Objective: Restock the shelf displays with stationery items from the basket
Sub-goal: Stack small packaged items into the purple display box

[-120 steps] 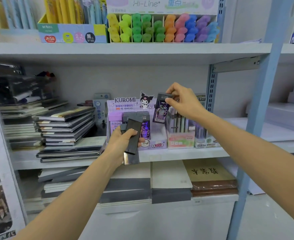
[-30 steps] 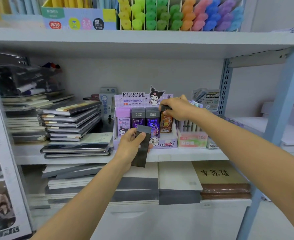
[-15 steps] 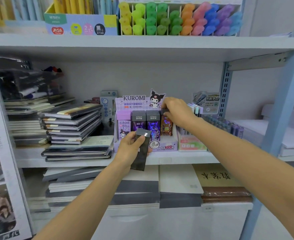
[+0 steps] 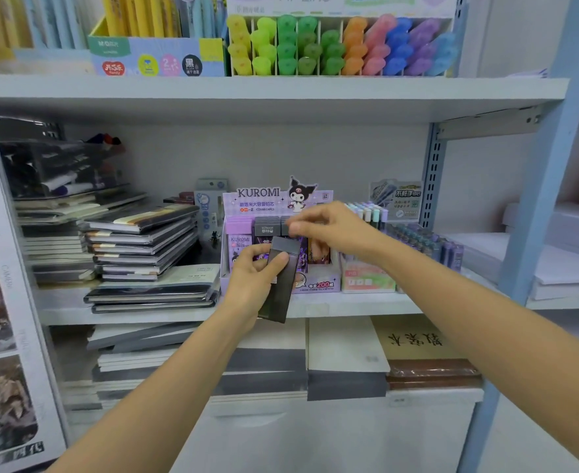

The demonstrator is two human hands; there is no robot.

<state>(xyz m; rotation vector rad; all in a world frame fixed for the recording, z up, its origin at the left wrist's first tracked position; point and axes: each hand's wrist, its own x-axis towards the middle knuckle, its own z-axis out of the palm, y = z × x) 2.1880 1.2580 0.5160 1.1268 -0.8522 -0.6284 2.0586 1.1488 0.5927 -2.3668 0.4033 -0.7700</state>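
Meanwhile, the left hand (image 4: 254,278) grips a dark lead-refill case (image 4: 280,281) before the Kuromi display box (image 4: 318,285); the right hand (image 4: 329,227) reaches over, fingers loosely curled (seemingly empty); best pinch its top edge, seat it upright.

Your right hand (image 4: 329,227) blurs at its fingertips and covers part of the Kuromi display box (image 4: 318,286), while the highlighter rack (image 4: 335,46) gets cropped up top.
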